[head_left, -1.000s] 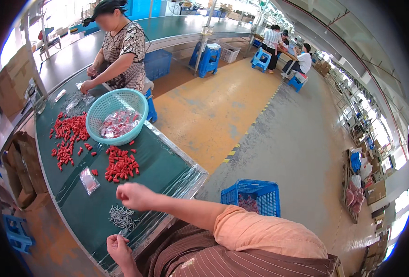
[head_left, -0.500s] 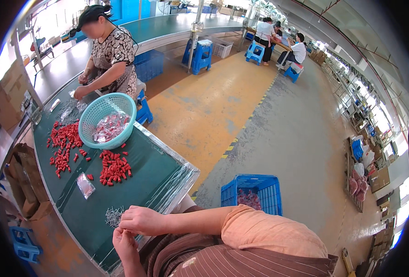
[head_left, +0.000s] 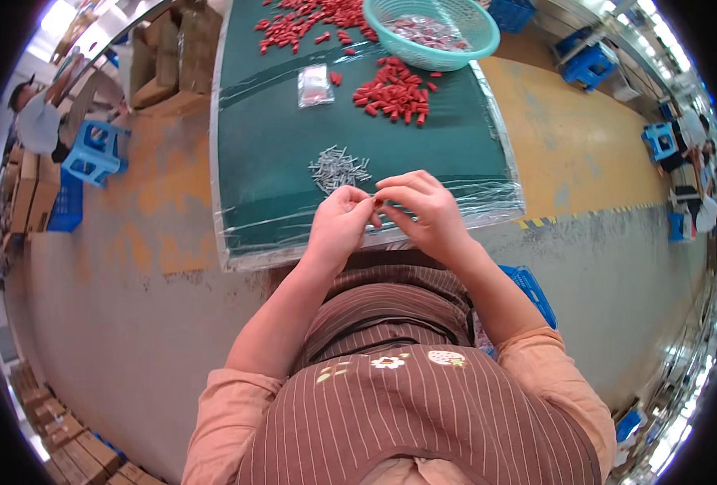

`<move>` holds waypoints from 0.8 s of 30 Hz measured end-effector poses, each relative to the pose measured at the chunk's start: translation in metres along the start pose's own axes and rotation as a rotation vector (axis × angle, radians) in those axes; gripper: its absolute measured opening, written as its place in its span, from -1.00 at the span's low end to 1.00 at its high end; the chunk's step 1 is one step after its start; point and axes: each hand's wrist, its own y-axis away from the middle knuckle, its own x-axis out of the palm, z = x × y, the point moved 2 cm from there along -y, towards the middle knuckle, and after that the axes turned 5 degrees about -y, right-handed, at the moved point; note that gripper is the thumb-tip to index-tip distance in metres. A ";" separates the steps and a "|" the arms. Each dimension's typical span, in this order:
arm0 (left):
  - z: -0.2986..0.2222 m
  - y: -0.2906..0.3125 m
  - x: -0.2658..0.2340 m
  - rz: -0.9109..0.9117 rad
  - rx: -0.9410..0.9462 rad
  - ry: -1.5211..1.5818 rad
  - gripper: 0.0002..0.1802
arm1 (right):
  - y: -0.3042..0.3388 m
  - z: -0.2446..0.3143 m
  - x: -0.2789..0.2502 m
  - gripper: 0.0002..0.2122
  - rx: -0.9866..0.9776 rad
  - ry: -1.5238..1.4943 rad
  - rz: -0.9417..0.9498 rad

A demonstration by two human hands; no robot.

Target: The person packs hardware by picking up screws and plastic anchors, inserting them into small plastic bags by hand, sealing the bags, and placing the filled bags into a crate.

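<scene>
Over the near edge of the green table, my left hand and my right hand meet at the fingertips. Both are closed in a pinch. A tiny dark reddish bit shows between them, too small to name. Just beyond my left hand lies a heap of small grey screws or pins. Farther off is a pile of short red plastic sleeves. A small clear plastic bag with something pale and pinkish inside lies flat to the left of that pile.
A turquoise basket holding filled clear packets stands at the far right of the table. More red sleeves spread beside it. A blue crate sits by my right elbow. Blue stools and cardboard boxes stand left.
My view has swung round, so the table lies straight ahead and the co-worker across it is out of sight. My hands still meet at the fingertips near the grey heap.
</scene>
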 end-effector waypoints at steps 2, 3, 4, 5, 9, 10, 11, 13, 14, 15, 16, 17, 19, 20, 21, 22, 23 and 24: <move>-0.001 0.002 0.000 0.009 -0.026 0.032 -0.86 | 0.003 -0.001 -0.004 -0.84 0.093 -0.044 -0.036; -0.001 0.002 0.000 0.012 -0.021 0.022 -0.87 | 0.003 0.000 -0.005 -0.84 0.095 -0.050 -0.026; -0.001 0.003 0.000 0.017 -0.016 0.012 -0.87 | 0.001 0.001 -0.006 -0.83 0.067 -0.018 0.016; -0.002 0.003 0.000 0.016 -0.023 0.014 -0.87 | 0.000 0.003 -0.006 -0.82 0.043 0.015 0.053; -0.001 0.001 -0.001 0.070 -0.030 0.020 -0.87 | -0.001 0.011 -0.004 -0.88 -0.049 0.223 0.164; -0.001 0.001 -0.001 0.074 -0.022 -0.032 -0.87 | -0.001 0.012 -0.003 -0.92 -0.062 0.236 0.174; -0.001 0.001 0.000 0.077 -0.011 -0.083 -0.87 | -0.002 0.011 -0.004 -0.92 -0.057 0.235 0.178; 0.001 0.002 -0.002 0.093 -0.019 -0.099 -0.85 | -0.001 0.005 -0.005 -0.91 0.027 0.108 0.284; 0.000 0.003 -0.003 0.123 -0.018 -0.077 -0.84 | -0.001 0.000 -0.006 -0.92 0.061 0.064 0.217; -0.001 0.003 -0.003 0.153 -0.017 -0.055 -0.82 | -0.001 -0.002 -0.008 -0.92 0.062 0.063 0.220; 0.000 0.002 -0.004 0.152 -0.019 -0.053 -0.82 | -0.001 -0.005 -0.010 -0.93 0.210 -0.102 0.174; 0.001 0.001 -0.004 0.176 0.067 -0.128 -0.81 | 0.001 -0.007 -0.012 -0.94 0.359 -0.265 0.126; 0.005 -0.001 -0.003 0.199 0.150 -0.200 -0.80 | 0.006 -0.013 -0.008 -0.95 0.418 -0.344 0.123; 0.005 -0.003 -0.002 0.178 0.202 -0.254 -0.83 | 0.008 -0.014 -0.006 -0.94 0.452 -0.438 0.116; 0.005 -0.003 -0.001 0.156 0.253 -0.308 -0.85 | 0.009 -0.015 -0.004 -0.92 0.486 -0.532 0.108; 0.005 -0.003 -0.001 0.155 0.251 -0.308 -0.85 | 0.009 -0.015 -0.004 -0.92 0.488 -0.534 0.110; -0.001 0.001 0.001 0.152 0.253 -0.291 -0.87 | 0.010 -0.015 -0.005 -0.92 0.515 -0.604 0.107; -0.004 0.003 0.003 0.150 0.256 -0.274 -0.89 | 0.011 -0.015 -0.005 -0.91 0.542 -0.673 0.105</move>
